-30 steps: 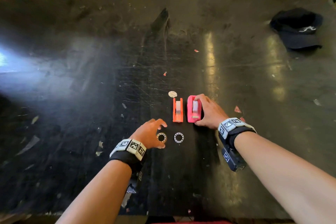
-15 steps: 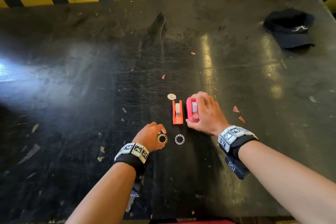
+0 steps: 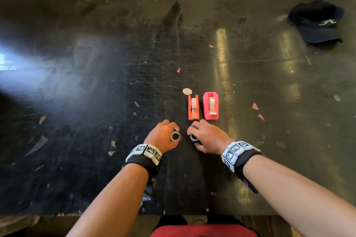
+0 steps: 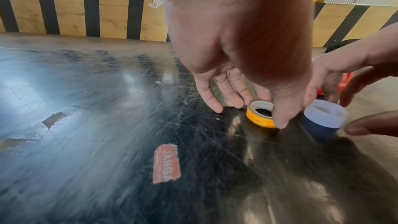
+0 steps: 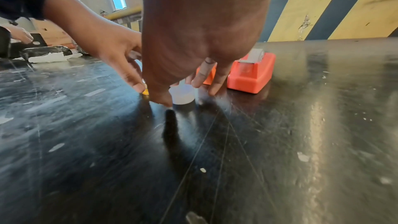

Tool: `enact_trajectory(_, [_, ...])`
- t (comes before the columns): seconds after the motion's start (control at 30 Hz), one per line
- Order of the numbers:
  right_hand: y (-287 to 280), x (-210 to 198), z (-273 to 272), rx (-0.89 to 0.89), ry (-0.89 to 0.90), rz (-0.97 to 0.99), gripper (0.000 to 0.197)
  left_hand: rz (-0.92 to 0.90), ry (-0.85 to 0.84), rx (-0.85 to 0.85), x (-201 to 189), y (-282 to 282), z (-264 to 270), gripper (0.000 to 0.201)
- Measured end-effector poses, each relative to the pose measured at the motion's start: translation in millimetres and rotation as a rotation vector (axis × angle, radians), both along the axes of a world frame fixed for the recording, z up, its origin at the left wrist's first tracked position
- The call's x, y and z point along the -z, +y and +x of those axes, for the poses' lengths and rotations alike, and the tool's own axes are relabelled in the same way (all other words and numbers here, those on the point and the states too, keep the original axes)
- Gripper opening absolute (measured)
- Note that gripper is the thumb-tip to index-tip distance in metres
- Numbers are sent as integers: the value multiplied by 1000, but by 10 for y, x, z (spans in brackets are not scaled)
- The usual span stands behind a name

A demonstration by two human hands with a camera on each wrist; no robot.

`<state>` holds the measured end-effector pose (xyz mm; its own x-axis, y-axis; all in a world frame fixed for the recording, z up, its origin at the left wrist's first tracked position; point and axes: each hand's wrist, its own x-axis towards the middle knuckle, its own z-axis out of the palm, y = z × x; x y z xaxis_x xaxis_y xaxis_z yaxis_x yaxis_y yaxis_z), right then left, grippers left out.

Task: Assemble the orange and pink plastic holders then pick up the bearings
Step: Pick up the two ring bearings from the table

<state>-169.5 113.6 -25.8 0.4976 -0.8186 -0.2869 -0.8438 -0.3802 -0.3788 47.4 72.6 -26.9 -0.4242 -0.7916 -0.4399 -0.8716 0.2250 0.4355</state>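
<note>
Now holders (image 3: 202, 107) built near table's middle, left hand (image 3: 163, 136) pinching yellow ring (image 3: 175, 136), right hand (image 3: 207, 136) closing on blue ring (image 4: 325, 120), unlifted.

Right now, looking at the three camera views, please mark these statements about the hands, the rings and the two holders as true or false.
1. The left hand pinches the yellow ring. True.
2. The right hand rests on the pink holder. False: it is at the blue and white ring, nearer than the holders; no hand touches the pink one.
3. The orange holder stands left of the pink holder. True.
4. The dark cap lies between the two holders. False: it lies at the far right of the table.
5. Both rings are stacked on each other. False: they sit side by side, apart.
</note>
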Motion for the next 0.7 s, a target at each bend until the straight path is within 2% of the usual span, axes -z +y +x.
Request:
enact_trajectory(0.13, [-32, -28, 20, -18, -29, 3, 34, 3, 0, -17, -26, 11, 35, 47])
enact_trajectory(0.27, [-262, -196, 94, -43, -78, -91, 32, -39, 35, -81, -162, -190, 105, 44])
enact_trajectory(0.5, [-887, -465, 309, 47, -7, -201, 31, -109, 24, -123, -412, -752, 319, 44])
enact_trajectory(0.7, [-1173, -366, 463, 69, 141, -155, 31, -73, -21, -121, -328, -966, 386, 46])
